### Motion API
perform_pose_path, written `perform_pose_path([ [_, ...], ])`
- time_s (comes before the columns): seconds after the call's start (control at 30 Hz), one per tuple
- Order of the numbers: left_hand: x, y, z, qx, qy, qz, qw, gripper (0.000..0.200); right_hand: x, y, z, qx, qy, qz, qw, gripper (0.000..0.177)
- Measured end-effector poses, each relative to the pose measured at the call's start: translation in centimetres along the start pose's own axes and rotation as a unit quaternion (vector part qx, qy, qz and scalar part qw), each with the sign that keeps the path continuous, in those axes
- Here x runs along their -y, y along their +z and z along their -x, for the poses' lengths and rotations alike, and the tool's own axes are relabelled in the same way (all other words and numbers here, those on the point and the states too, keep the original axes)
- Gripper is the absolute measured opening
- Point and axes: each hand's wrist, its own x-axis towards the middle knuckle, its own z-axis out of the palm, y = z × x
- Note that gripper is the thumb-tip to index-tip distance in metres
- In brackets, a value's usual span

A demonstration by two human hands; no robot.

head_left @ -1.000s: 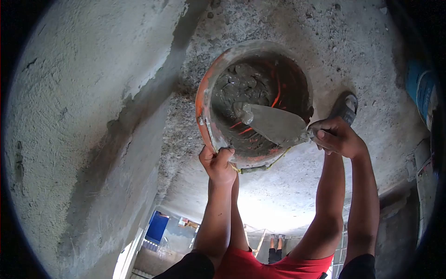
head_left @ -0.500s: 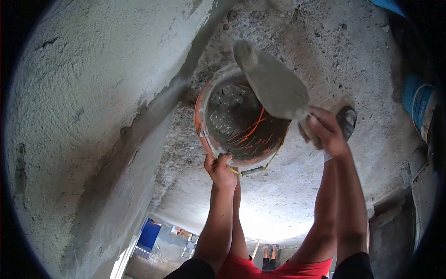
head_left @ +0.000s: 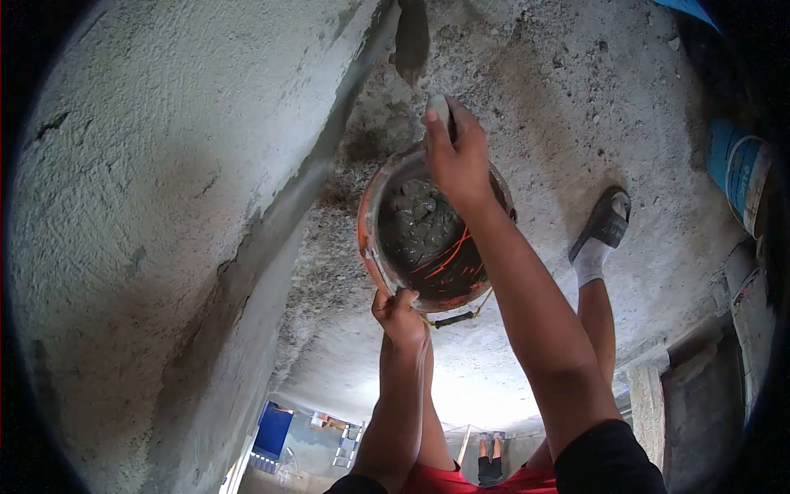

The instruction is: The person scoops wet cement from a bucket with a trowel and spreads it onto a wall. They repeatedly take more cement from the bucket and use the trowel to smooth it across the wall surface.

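My left hand (head_left: pixel 401 317) is closed on the near rim of an orange bucket (head_left: pixel 364 226), whose inside is smeared with grey. Wet grey mortar (head_left: pixel 420 216) lies in the bottom, and orange streaks show through on its inner wall. A wire handle with a dark grip (head_left: pixel 454 319) hangs on the near side. Above the far rim, my right hand (head_left: pixel 461 156) grips a trowel by its handle. The trowel's grey-coated blade (head_left: pixel 411 43) points away from me, overlapping the base of the wall in this view.
A rough plastered wall (head_left: pixel 173 156) rises on the left, with a ragged lower edge. My sandalled foot (head_left: pixel 607 224) stands right of the bucket on rough concrete floor (head_left: pixel 543 90). A blue bucket (head_left: pixel 735 169) is at the far right. Another person's legs (head_left: pixel 490 469) appear at the bottom.
My right hand has swung the trowel from over the bucket's right side up and left, past the far rim toward the wall. The left hand stays on the rim; the bucket sits slightly lower in view.
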Motion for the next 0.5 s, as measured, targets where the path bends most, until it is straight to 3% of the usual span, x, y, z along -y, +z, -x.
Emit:
perform_pose_path([
  [0.07, 0.0, 0.1, -0.2, -0.004, 0.0, 0.006, 1.0, 0.044, 0.8, 1.9, -0.2, -0.094, -0.129, 0.104, 0.982, 0.039],
  [0.17, 0.0, 0.1, -0.2, 0.01, 0.011, 0.002, 1.0, 0.043, 0.3, 5.2, 0.4, -0.08, -0.174, 0.108, 0.976, 0.044],
  [0.27, 0.3, -0.5, -0.3, 0.041, -0.013, 0.003, 0.999, 0.053, 1.6, 7.4, 3.8, -0.06, -0.155, 0.064, 0.984, 0.043],
  [0.33, -0.6, 0.2, -0.2, 0.017, -0.051, -0.002, 0.999, 0.045, 2.6, 6.6, 7.5, -0.051, -0.158, 0.042, 0.985, 0.042],
  [0.47, 0.5, -1.0, -0.5, 0.029, -0.043, -0.021, 0.998, 0.039, 2.6, 3.5, 7.8, -0.056, -0.171, -0.007, 0.984, 0.036],
  [0.5, 1.0, -1.2, -0.7, 0.02, -0.037, -0.024, 0.999, 0.042, 2.3, 2.7, 6.9, -0.053, -0.088, -0.04, 0.994, 0.035],
])
